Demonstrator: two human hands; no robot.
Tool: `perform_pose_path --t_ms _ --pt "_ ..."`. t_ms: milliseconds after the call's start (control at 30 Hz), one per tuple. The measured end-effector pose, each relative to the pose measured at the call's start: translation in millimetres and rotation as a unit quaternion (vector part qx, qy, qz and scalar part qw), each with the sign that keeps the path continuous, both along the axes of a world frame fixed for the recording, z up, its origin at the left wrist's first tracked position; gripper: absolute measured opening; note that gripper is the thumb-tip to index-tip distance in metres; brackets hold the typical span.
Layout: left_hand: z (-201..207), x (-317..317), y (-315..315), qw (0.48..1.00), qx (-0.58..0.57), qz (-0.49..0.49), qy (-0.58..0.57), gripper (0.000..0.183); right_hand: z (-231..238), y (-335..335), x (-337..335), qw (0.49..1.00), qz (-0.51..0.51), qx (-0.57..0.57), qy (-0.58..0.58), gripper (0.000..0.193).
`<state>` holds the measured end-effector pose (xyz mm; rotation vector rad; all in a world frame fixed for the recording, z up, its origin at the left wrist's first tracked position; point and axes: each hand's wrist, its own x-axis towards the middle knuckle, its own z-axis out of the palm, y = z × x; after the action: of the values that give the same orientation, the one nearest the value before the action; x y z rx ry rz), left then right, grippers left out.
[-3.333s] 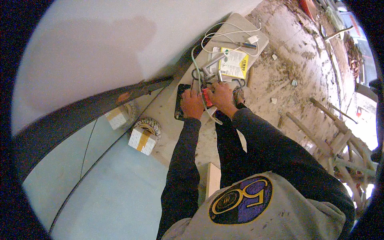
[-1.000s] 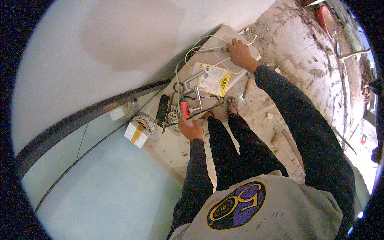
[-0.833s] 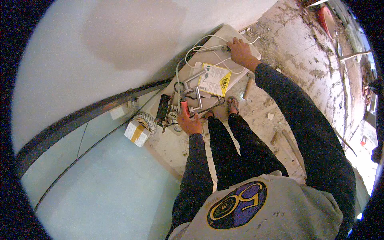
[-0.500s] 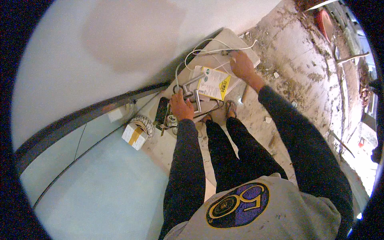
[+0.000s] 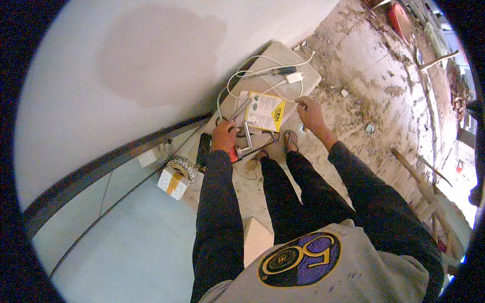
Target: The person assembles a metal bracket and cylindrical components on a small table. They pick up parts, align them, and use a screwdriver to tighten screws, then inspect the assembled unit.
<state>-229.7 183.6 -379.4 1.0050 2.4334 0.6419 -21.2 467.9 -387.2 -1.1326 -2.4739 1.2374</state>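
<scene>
My left hand (image 5: 225,136) is at the lower left of a pale slab-like surface (image 5: 273,55), fingers curled beside metal lever handles (image 5: 247,135). A red object (image 5: 233,153) shows partly beneath it; what the fingers grip is hidden. My right hand (image 5: 311,115) is closed at the fingertips, at the right edge of a yellow-and-white printed packet (image 5: 264,112). Whatever it pinches is too small to make out. Beyond that hand lie a white plug adapter (image 5: 294,77), a looped white cable (image 5: 232,83) and a dark-handled tool (image 5: 285,70).
A dark rail (image 5: 116,146) runs along the wall at left. Below it stands a white box with yellow tape (image 5: 173,183), beside a coil of rope (image 5: 184,166). Dirt and debris cover the floor at right, with a wooden stick (image 5: 409,166) and a red round basin (image 5: 400,24).
My right hand has drawn back toward me from the far end of the slab, uncovering the plug adapter and dark-handled tool. My left hand has shifted slightly, and a red object now shows beneath it.
</scene>
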Motion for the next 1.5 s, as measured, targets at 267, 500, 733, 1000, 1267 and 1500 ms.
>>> perform_pose_path --t_ms 267,500,733,1000,1267,1500 --pt "73.1 -12.5 16.3 0.950 0.038 0.141 -0.277 0.037 57.9 -5.7 -17.6 0.991 0.022 -0.132 0.018 0.022" --pt "141.6 28.2 41.2 0.884 0.208 0.249 -0.338 0.025 110.4 -45.2 -9.1 0.965 0.038 -0.241 0.095 0.024" --pt "223.6 77.1 76.4 0.811 0.295 0.311 -0.397 0.022 201.6 -53.2 3.2 0.928 -0.015 -0.343 0.147 0.030" --pt "314.8 135.4 114.7 0.753 0.400 0.286 -0.437 0.013 313.3 -42.8 41.3 0.925 0.026 -0.292 0.243 0.043" --pt "349.2 171.7 139.9 0.792 0.418 0.206 -0.395 0.017 352.0 -27.6 74.9 0.932 0.002 -0.209 0.296 0.043" --pt "365.9 192.5 153.2 0.850 0.383 0.154 -0.328 0.015 370.1 -13.0 93.5 0.947 0.002 -0.167 0.275 0.040"
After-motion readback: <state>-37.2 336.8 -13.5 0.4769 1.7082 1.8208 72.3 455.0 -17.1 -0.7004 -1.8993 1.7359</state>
